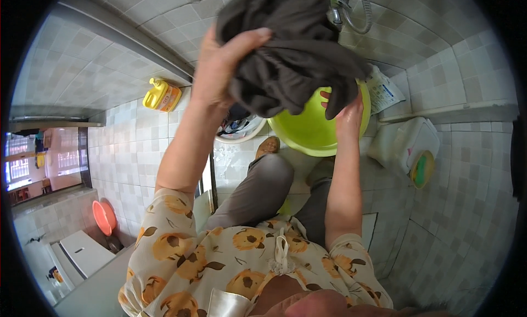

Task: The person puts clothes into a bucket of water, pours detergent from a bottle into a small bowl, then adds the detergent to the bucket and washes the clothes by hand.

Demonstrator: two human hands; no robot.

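Note:
A bunched dark grey-brown cloth garment point(296, 59) is held up at the top middle. My left hand point(228, 64) is closed on its left side, with the thumb lying across the folds. Under it stands a large lime-green basin point(302, 135) on the floor. My right hand point(349, 116) is at the basin's right side, partly hidden by a hanging end of the garment. A few of its fingertips show apart and stretched out past the cloth, over the basin's inside. Whether that hand touches the garment cannot be made out.
A white tub point(241, 137) with dark clothes stands left of the basin, by my shoe. A yellow jug point(162, 95) is farther left. At right are a white packet point(384, 92) and a pale bin point(406, 146). A tap point(337, 4) with hose hangs above; an orange basin point(104, 217) is far left.

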